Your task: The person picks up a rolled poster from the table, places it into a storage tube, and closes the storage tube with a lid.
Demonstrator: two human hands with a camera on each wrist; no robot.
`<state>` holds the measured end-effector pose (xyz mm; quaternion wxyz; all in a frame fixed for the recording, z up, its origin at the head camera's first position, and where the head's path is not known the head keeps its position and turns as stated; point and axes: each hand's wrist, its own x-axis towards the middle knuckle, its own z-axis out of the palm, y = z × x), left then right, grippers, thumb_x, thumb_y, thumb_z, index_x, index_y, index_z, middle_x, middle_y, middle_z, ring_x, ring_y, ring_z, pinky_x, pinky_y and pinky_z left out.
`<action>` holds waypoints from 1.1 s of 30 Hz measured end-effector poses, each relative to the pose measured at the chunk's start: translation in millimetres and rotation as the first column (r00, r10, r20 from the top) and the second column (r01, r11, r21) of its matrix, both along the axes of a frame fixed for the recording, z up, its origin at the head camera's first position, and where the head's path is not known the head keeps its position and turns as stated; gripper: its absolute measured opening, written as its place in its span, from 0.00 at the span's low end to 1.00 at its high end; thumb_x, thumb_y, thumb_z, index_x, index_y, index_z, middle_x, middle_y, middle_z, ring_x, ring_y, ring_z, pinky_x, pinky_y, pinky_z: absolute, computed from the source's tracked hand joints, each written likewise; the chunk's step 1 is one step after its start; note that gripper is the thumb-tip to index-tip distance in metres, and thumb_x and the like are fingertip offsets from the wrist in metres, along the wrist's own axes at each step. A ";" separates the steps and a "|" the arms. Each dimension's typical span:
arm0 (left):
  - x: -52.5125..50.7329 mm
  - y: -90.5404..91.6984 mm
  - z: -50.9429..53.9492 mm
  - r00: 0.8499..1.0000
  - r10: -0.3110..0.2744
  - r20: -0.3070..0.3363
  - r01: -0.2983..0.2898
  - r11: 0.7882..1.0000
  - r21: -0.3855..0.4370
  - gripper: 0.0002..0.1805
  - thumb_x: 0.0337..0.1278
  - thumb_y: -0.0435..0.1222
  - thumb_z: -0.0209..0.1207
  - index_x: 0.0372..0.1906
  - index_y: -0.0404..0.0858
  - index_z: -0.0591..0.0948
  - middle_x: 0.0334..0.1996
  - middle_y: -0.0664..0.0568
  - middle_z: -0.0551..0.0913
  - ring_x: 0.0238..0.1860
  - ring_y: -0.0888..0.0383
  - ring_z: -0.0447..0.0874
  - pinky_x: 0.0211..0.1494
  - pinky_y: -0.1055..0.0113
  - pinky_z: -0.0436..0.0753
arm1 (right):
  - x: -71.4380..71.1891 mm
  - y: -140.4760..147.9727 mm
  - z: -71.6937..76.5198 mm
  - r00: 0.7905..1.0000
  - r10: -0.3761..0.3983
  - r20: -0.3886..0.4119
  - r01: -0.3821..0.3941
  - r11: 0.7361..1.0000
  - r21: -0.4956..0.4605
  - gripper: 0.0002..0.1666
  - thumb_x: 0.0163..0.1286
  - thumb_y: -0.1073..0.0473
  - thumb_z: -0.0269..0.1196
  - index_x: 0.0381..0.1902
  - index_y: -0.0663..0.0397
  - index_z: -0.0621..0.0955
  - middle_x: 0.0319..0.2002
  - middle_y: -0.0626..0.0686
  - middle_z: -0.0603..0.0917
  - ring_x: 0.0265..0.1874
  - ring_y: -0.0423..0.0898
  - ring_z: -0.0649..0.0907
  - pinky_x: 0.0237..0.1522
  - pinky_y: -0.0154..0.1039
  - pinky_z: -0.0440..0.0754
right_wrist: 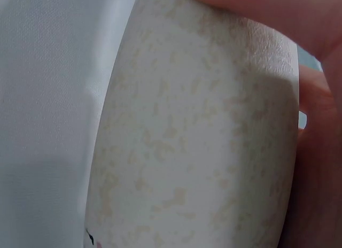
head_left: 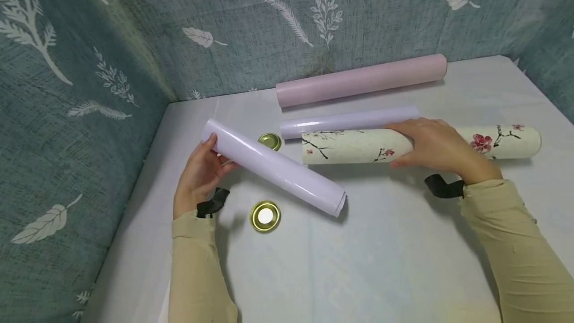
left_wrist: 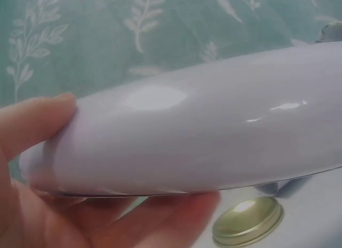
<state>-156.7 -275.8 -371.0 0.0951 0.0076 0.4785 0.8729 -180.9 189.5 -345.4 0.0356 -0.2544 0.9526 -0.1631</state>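
A glossy pale lilac roll of paper slants across the middle of the head view. Near its far left end my left hand holds it, the thumb on one side and the fingers beneath, as the left wrist view also shows. To the right, my right hand grips a cream roll printed with red blossoms and dark branches, its fingers over the top and the thumb at the near side. In the right wrist view the cream roll's mottled surface fills most of the picture.
Behind the cream roll lies a second lilac roll, partly covered. A pink roll lies along the back by the leaf-patterned cloth. Two gold jar lids rest on the white tabletop, one partly behind the slanted roll.
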 end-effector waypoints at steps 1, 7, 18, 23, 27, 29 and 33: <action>-0.3 -0.8 -0.4 1.000 0.026 0.012 -0.026 1.000 -0.004 0.19 0.63 0.41 0.49 0.57 0.42 0.64 0.50 0.46 0.70 0.47 0.48 0.75 0.46 0.52 0.75 | 0.0 0.5 0.3 1.000 0.001 0.001 -0.001 1.000 0.000 0.48 0.40 0.35 0.69 0.60 0.42 0.69 0.55 0.49 0.73 0.54 0.51 0.70 0.50 0.53 0.61; -1.3 -4.7 -2.3 0.984 0.171 0.053 -0.171 0.985 -0.005 0.26 0.57 0.43 0.55 0.59 0.42 0.64 0.52 0.47 0.69 0.49 0.50 0.74 0.46 0.55 0.75 | 0.8 2.1 1.8 1.000 0.003 0.003 -0.003 1.000 -0.013 0.47 0.40 0.36 0.69 0.60 0.41 0.69 0.54 0.49 0.74 0.53 0.50 0.71 0.50 0.53 0.61; -0.3 -10.4 -1.9 0.988 0.140 0.059 -0.137 0.989 -0.051 0.27 0.58 0.53 0.48 0.57 0.45 0.60 0.51 0.45 0.65 0.41 0.48 0.79 0.47 0.49 0.71 | -1.9 4.5 0.5 1.000 0.004 0.014 -0.004 1.000 0.002 0.48 0.40 0.33 0.68 0.60 0.41 0.68 0.55 0.49 0.73 0.53 0.51 0.70 0.50 0.52 0.62; 2.5 -13.7 -3.8 0.976 0.215 0.045 -0.212 0.976 -0.048 0.27 0.58 0.53 0.49 0.58 0.43 0.61 0.49 0.45 0.66 0.38 0.49 0.80 0.46 0.48 0.72 | -2.6 7.2 0.1 1.000 -0.003 0.014 0.003 1.000 -0.001 0.48 0.40 0.33 0.68 0.60 0.40 0.68 0.55 0.50 0.73 0.52 0.50 0.71 0.49 0.51 0.63; 6.5 -19.0 -5.1 0.936 0.349 0.038 -0.345 0.934 -0.088 0.30 0.55 0.54 0.51 0.58 0.43 0.62 0.49 0.45 0.66 0.39 0.50 0.79 0.43 0.50 0.74 | -2.8 8.5 1.1 1.000 -0.006 0.010 0.006 1.000 -0.007 0.48 0.40 0.34 0.68 0.60 0.40 0.68 0.52 0.49 0.74 0.49 0.49 0.73 0.46 0.50 0.65; 7.3 -21.4 -5.7 0.919 0.394 0.034 -0.389 0.916 -0.099 0.31 0.53 0.55 0.52 0.59 0.44 0.62 0.50 0.45 0.67 0.41 0.49 0.79 0.42 0.51 0.75 | -2.8 8.8 1.9 1.000 -0.010 0.012 0.010 1.000 -0.010 0.48 0.40 0.34 0.68 0.60 0.40 0.68 0.51 0.50 0.75 0.48 0.49 0.73 0.46 0.50 0.65; 7.3 -24.6 -6.5 0.899 0.436 0.045 -0.432 0.899 -0.075 0.32 0.52 0.55 0.54 0.59 0.44 0.63 0.50 0.45 0.67 0.42 0.48 0.78 0.41 0.50 0.75 | -2.1 9.1 2.7 1.000 -0.018 0.018 0.018 1.000 -0.012 0.47 0.40 0.34 0.68 0.60 0.39 0.68 0.51 0.51 0.75 0.47 0.49 0.73 0.45 0.50 0.64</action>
